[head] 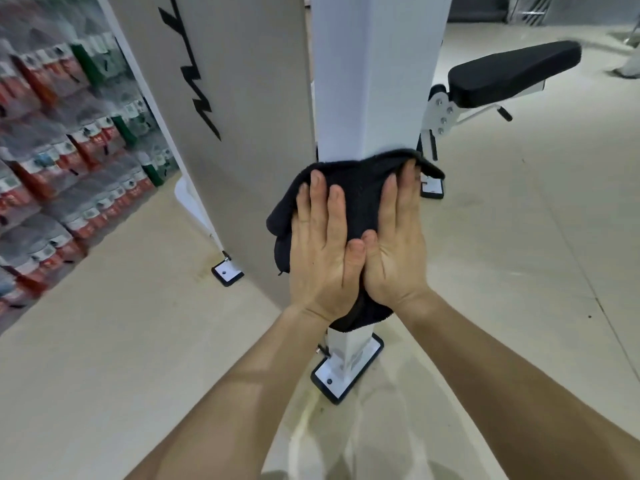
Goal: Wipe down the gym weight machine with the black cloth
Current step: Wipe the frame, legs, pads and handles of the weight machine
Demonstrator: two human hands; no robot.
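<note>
A white upright post of the weight machine (374, 81) rises in the middle of the head view, bolted to the floor by a black-edged foot plate (346, 372). A black cloth (360, 188) is spread over the lower part of the post. My left hand (322, 251) and my right hand (394, 251) lie side by side on the cloth with straight fingers, pressing it flat against the post. My thumbs touch in the middle. The cloth's lower edge hangs out below my wrists.
A grey shroud panel with black lettering (235, 109) stands left of the post on its own foot (227, 273). A black padded seat (512, 72) on a white bracket sits to the right. Stacked packaged goods (62, 150) line the far left. Pale floor lies all round.
</note>
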